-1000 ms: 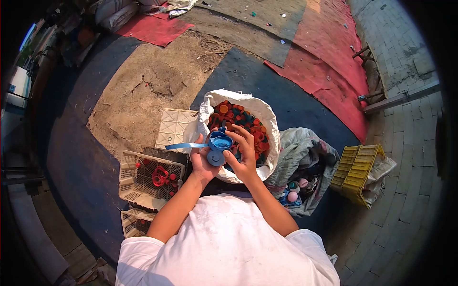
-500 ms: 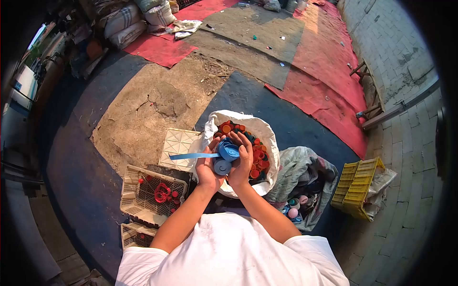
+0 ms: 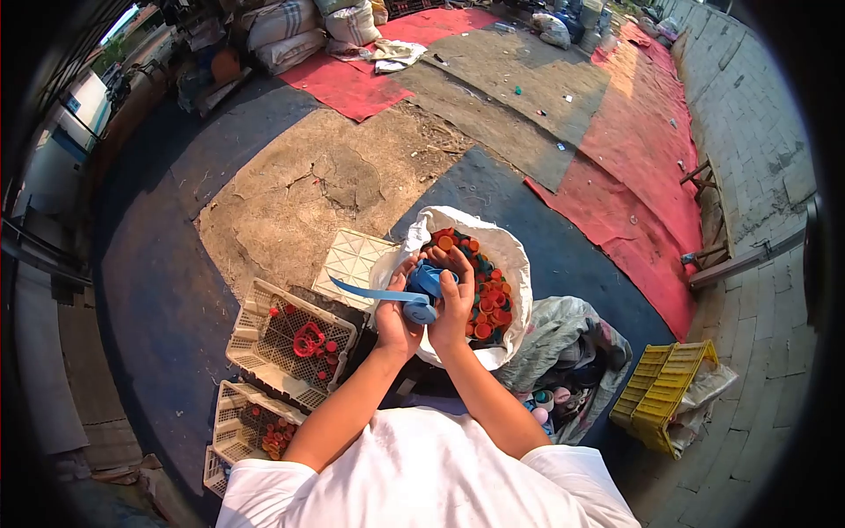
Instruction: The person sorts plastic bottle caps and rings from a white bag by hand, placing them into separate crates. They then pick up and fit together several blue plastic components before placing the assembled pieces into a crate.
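Note:
Several blue plastic caps [image 3: 424,280] lie cupped between my two hands, one with a long blue strip sticking out to the left. My left hand [image 3: 395,317] curls round them from the left side, and my right hand [image 3: 455,304] from the right. Beneath and beyond the hands stands a white woven sack [image 3: 518,273] with its mouth open. Red, orange and dark green caps [image 3: 493,308] fill it. How many blue pieces I hold is partly hidden by my fingers.
Cream crates [image 3: 249,339] with red pieces stand at the left, beside a pale lattice panel [image 3: 350,257]. To the right are a grey-green sack [image 3: 550,330] of mixed items and a yellow crate [image 3: 656,387] near the block wall [image 3: 766,352].
The view has shifted, so the surroundings appear further right and more of the lower left crates shows. My hands have turned the blue caps slightly, and the strip now tilts down toward the right.

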A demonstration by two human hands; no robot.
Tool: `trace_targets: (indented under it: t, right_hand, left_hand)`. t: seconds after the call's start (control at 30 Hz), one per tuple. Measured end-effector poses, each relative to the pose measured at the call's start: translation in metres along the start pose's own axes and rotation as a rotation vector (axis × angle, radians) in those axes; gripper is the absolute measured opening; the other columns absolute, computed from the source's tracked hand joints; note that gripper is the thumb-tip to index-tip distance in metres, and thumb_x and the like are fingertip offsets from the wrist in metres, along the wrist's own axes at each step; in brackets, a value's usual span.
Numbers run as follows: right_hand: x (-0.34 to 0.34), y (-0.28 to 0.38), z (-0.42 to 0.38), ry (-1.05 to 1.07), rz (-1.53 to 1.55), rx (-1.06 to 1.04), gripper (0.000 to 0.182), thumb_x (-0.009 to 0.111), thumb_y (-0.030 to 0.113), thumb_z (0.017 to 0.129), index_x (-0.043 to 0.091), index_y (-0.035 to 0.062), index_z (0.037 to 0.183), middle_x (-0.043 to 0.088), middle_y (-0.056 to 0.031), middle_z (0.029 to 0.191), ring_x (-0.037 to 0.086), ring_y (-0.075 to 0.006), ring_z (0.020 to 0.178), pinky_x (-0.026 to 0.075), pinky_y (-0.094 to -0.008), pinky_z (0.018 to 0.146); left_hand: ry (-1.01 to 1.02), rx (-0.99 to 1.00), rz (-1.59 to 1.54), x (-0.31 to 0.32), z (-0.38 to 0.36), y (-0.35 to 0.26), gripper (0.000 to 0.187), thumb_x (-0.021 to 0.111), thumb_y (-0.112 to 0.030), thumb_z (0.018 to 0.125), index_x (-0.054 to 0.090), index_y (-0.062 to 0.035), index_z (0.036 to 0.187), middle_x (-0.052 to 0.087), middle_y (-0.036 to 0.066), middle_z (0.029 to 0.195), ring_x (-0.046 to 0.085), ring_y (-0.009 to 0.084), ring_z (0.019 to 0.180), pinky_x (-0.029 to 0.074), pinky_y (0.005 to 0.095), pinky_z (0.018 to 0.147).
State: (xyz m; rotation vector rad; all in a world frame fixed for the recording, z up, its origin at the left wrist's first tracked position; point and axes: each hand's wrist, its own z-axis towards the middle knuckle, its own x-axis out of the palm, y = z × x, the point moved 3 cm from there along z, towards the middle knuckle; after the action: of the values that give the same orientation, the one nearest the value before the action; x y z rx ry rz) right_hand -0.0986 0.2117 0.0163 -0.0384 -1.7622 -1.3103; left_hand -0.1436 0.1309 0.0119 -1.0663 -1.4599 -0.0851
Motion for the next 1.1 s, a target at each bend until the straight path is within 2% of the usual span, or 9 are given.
trace_targets:
  t: [0.07, 0.1, 0.27, 0.47, 0.67, 0.7, 0.73, 0.93, 1.1]
  right_hand:
    - [0.006, 0.000, -0.011, 0.012, -0.075, 0.038, 0.072, 0.077, 0.029, 0.091, 0.041, 0.0029, 0.148, 0.056, -0.0195, 0.143, 0.055, -0.0268, 0.134, 0.041, -0.0402, 0.116]
    - [0.007, -0.001, -0.015, 0.032, -0.072, 0.036, 0.070, 0.077, 0.020, 0.090, 0.041, 0.0031, 0.148, 0.056, -0.0188, 0.142, 0.056, -0.0257, 0.131, 0.042, -0.0394, 0.114]
    - [0.004, -0.029, -0.030, 0.079, -0.128, 0.136, 0.069, 0.077, 0.004, 0.089, 0.040, 0.0028, 0.148, 0.059, -0.0168, 0.137, 0.060, -0.0232, 0.124, 0.046, -0.0370, 0.108]
    - [0.023, -0.058, -0.064, 0.152, -0.124, 0.294, 0.070, 0.074, 0.002, 0.089, 0.038, 0.0043, 0.150, 0.056, -0.0167, 0.143, 0.059, -0.0248, 0.126, 0.046, -0.0384, 0.109]
    - [0.060, -0.072, -0.117, 0.340, -0.246, 0.305, 0.073, 0.071, -0.001, 0.087, 0.037, 0.0052, 0.151, 0.051, -0.0179, 0.147, 0.057, -0.0265, 0.128, 0.046, -0.0391, 0.108]
    - [0.066, -0.077, -0.128, 0.368, -0.233, 0.305, 0.074, 0.071, -0.002, 0.087, 0.037, 0.0063, 0.152, 0.051, -0.0178, 0.146, 0.057, -0.0269, 0.128, 0.048, -0.0396, 0.106]
    - [0.075, -0.079, -0.139, 0.395, -0.258, 0.303, 0.075, 0.070, -0.002, 0.087, 0.036, 0.0073, 0.153, 0.050, -0.0177, 0.146, 0.057, -0.0272, 0.127, 0.049, -0.0394, 0.105]
    - [0.117, -0.100, -0.231, 0.526, -0.216, 0.400, 0.077, 0.065, -0.004, 0.086, 0.035, 0.0095, 0.155, 0.048, -0.0174, 0.148, 0.055, -0.0276, 0.130, 0.050, -0.0394, 0.105]
    - [0.135, -0.130, -0.334, 0.631, -0.202, 0.526, 0.079, 0.066, -0.005, 0.082, 0.037, 0.0114, 0.154, 0.049, -0.0162, 0.147, 0.057, -0.0272, 0.124, 0.049, -0.0388, 0.104]
  left_hand:
    - [-0.074, 0.008, 0.024, -0.008, -0.008, 0.001, 0.046, 0.047, -0.034, 0.104, 0.053, -0.0084, 0.143, 0.060, 0.008, 0.140, 0.057, 0.0232, 0.131, 0.044, 0.0390, 0.113]
    - [-0.076, 0.009, -0.001, -0.013, -0.011, 0.001, 0.044, 0.048, -0.030, 0.105, 0.052, -0.0086, 0.143, 0.059, 0.008, 0.139, 0.056, 0.0235, 0.131, 0.043, 0.0395, 0.114]
    - [-0.153, 0.085, -0.083, -0.034, -0.032, 0.000, 0.038, 0.045, -0.019, 0.106, 0.051, -0.0094, 0.143, 0.054, 0.010, 0.145, 0.052, 0.0247, 0.136, 0.040, 0.0415, 0.118]
    - [-0.260, 0.229, -0.101, -0.069, -0.070, -0.014, 0.038, 0.043, -0.017, 0.107, 0.050, -0.0091, 0.143, 0.052, 0.009, 0.149, 0.050, 0.0250, 0.138, 0.039, 0.0419, 0.119]
    - [-0.335, 0.373, -0.193, -0.089, -0.129, -0.044, 0.037, 0.052, -0.016, 0.104, 0.052, -0.0080, 0.140, 0.056, 0.009, 0.141, 0.054, 0.0222, 0.133, 0.042, 0.0388, 0.114]
    - [-0.343, 0.391, -0.198, -0.096, -0.139, -0.048, 0.036, 0.048, -0.016, 0.105, 0.057, -0.0103, 0.139, 0.057, 0.007, 0.144, 0.052, 0.0221, 0.136, 0.040, 0.0389, 0.116]
    - [-0.354, 0.428, -0.185, -0.101, -0.150, -0.055, 0.036, 0.048, -0.017, 0.105, 0.057, -0.0113, 0.140, 0.059, 0.006, 0.141, 0.055, 0.0218, 0.132, 0.042, 0.0376, 0.113]
    - [-0.422, 0.572, -0.244, -0.145, -0.236, -0.087, 0.036, 0.049, -0.018, 0.105, 0.058, -0.0129, 0.140, 0.062, 0.006, 0.134, 0.059, 0.0217, 0.125, 0.046, 0.0372, 0.108]
    - [-0.510, 0.694, -0.345, -0.195, -0.332, -0.104, 0.037, 0.040, -0.021, 0.109, 0.057, -0.0107, 0.141, 0.059, 0.009, 0.143, 0.057, 0.0250, 0.132, 0.043, 0.0406, 0.115]
